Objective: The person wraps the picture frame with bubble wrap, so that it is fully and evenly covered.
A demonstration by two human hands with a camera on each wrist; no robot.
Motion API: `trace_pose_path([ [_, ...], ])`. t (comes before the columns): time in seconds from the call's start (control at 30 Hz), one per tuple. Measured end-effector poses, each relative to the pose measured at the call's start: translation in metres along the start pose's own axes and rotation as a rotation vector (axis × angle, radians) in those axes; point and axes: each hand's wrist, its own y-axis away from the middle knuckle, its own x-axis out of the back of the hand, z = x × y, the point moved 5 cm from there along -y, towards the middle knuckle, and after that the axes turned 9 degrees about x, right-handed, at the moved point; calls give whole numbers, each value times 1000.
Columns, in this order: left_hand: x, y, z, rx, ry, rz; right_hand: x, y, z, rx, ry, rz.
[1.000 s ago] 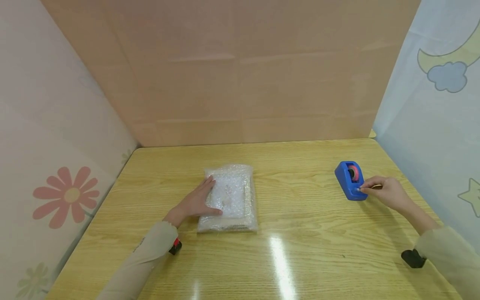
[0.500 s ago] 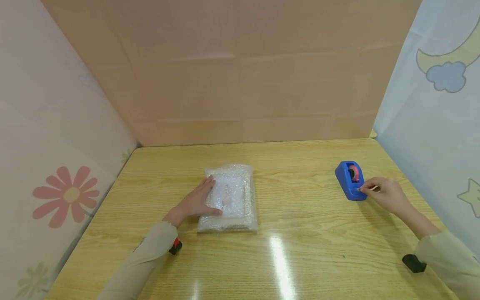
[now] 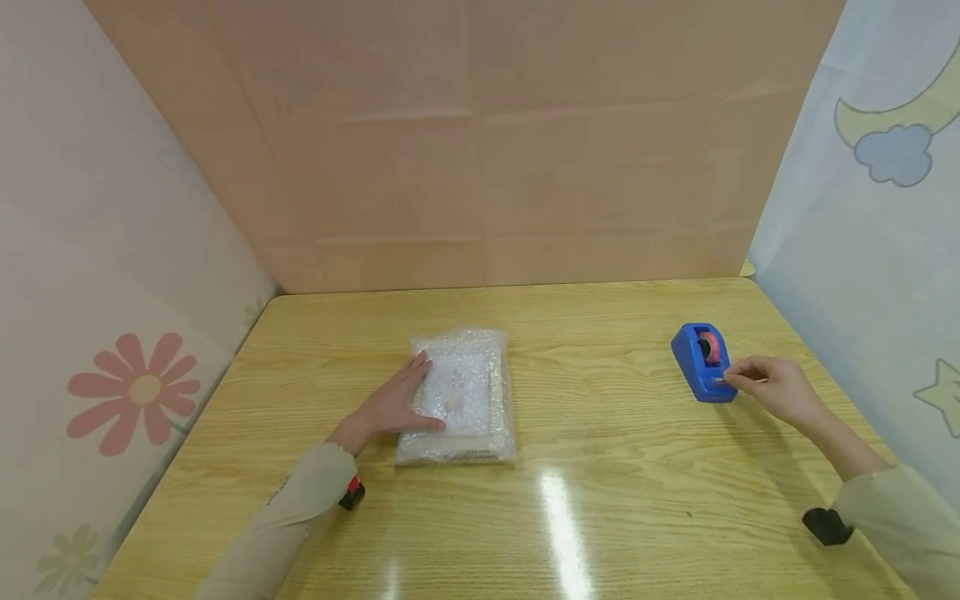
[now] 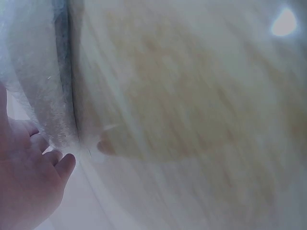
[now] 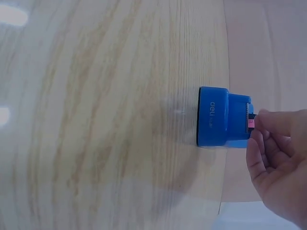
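Note:
My left hand [image 3: 392, 406] rests with spread fingers on the left side of a flat, frame-like item in bubble wrap [image 3: 461, 392], which lies on the table. In the left wrist view, fingers [image 4: 65, 165] show beside the package's edge [image 4: 36, 57]. At the right stands a blue tape dispenser [image 3: 702, 371] holding a pink-cored roll [image 3: 710, 346]. My right hand [image 3: 776, 387] is at its cutter end, thumb and forefinger pinching the short clear end of the tape [image 3: 720, 381]. In the right wrist view the hand [image 5: 280, 153] meets the dispenser [image 5: 213, 117] at its toothed edge.
The wooden table [image 3: 600, 433] reaches to a tan back panel [image 3: 480, 150]. Pale printed side panels stand left [image 3: 45, 250] and right [image 3: 885, 275], the right one close beyond the dispenser and right arm. Window or lamp glare lies on the table's front.
The right hand's fingertips have shifted slightly to the right at the dispenser's cutter end. The left hand and the wrapped package have stayed in place.

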Motion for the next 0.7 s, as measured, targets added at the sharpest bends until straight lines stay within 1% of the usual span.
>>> trace_pose_path([
  [0.13,0,0,0,0,12,1,0,5,1,-51,-34,8],
  [0.33,0,1,1,2,17,-2,-1,15,1,-91,-79,10],
  [0.53,2,2,2,2,17,-8,-5,32,-1,-146,-191,24],
  [0.63,3,3,3,5,21,-8,-7,42,-4,-170,-239,15],
  [0.7,4,3,4,5,25,-9,-7,47,-6,-171,-245,4],
])
